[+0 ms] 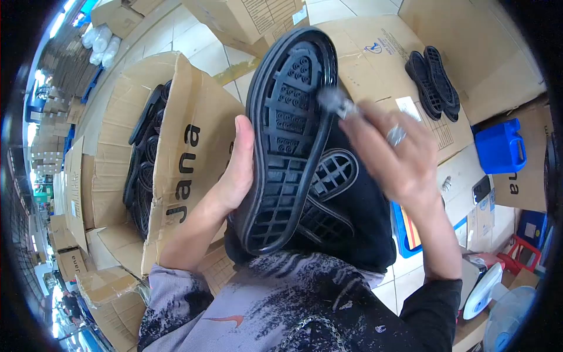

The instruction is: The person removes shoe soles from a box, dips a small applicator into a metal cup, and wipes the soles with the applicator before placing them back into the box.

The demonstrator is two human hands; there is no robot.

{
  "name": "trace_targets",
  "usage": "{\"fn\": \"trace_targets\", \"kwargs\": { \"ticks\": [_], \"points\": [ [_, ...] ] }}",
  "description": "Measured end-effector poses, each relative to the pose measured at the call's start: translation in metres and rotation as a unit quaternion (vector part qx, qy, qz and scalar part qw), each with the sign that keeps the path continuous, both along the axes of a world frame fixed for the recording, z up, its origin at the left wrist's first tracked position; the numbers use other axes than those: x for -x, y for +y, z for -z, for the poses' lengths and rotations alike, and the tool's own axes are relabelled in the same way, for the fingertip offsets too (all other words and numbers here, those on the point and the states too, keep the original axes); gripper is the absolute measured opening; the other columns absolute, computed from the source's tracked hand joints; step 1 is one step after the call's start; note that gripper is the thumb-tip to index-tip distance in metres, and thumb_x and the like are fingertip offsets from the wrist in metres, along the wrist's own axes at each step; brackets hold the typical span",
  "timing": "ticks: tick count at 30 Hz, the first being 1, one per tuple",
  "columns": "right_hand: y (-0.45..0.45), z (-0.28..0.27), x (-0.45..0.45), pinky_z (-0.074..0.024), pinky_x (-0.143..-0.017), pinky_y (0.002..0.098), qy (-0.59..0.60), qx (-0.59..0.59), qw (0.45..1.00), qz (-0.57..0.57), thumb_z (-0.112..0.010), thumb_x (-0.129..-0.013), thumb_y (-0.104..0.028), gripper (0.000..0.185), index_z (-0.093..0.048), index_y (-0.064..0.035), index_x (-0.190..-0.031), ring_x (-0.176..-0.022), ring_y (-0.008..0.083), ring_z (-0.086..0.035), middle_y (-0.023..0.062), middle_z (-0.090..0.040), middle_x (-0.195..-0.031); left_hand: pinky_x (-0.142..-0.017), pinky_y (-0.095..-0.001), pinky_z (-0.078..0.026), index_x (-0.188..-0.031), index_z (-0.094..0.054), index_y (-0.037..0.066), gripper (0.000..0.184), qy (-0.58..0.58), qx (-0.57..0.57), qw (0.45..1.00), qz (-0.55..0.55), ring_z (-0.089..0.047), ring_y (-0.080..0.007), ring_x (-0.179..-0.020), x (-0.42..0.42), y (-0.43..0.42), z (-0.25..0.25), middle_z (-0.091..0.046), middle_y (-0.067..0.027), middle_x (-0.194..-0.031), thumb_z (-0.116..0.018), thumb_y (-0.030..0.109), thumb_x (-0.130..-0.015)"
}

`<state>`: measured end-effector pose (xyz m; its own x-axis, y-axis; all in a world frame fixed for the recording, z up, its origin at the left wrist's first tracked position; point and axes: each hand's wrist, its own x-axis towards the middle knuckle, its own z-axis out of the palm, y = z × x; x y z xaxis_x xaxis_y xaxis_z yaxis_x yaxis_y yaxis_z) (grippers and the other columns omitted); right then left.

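A large black shoe sole (288, 146) stands tilted in front of me, its gridded, studded inner side facing up. My left hand (234, 170) grips it at the left edge, thumb along the rim and the other fingers hidden behind it. My right hand (399, 149), with a ring on one finger, is closed around a small brush (335, 101). The brush's greyish head is blurred and lies at the sole's upper right rim, which looks glossy there. On my lap, partly behind the held sole, rest two more black soles, an upper one (339, 174) and a lower one (326, 222).
To the left, an open carton (193, 117) holds several black soles (146, 170). A pair of soles (433, 82) lies on flattened cardboard (375, 64) at the right. Further right are a blue jug (500, 146) and a phone (481, 189). A blue-edged tray (404, 234) sits beside my lap.
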<state>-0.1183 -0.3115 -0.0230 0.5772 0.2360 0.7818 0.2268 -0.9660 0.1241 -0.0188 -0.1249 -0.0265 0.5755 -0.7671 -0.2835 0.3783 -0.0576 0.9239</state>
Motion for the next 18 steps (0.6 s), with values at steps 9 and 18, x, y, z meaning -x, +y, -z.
{"fn": "trace_targets", "kwargs": {
  "ticks": [9,18],
  "points": [
    [0.06,0.027,0.031,-0.0409,-0.047,0.0214,0.088,-0.093,0.985,-0.117,-0.065,-0.065,0.002,0.016,-0.059,0.0054,-0.08,-0.055,0.0127,-0.052,0.0159,-0.06,-0.08,-0.066,-0.0315,-0.056,-0.117,-0.052,-0.003,0.103,-0.078,0.053,0.989,-0.115,-0.065,-0.0208,-0.081,-0.04,0.003,0.017,-0.064,-0.0172,-0.097,-0.012,0.082,-0.074],
    [0.063,0.014,0.013,-0.0448,-0.048,0.0224,0.32,-0.541,0.731,-0.266,-0.073,-0.072,-0.005,0.012,-0.065,-0.004,-0.08,-0.053,0.0117,-0.057,0.0035,-0.063,-0.072,-0.057,-0.0277,-0.056,-0.11,-0.054,-0.002,0.101,-0.029,0.092,0.99,-0.106,-0.065,-0.019,-0.066,-0.033,-0.007,0.02,-0.064,-0.0144,-0.089,-0.013,0.083,-0.074]
  ]
}}
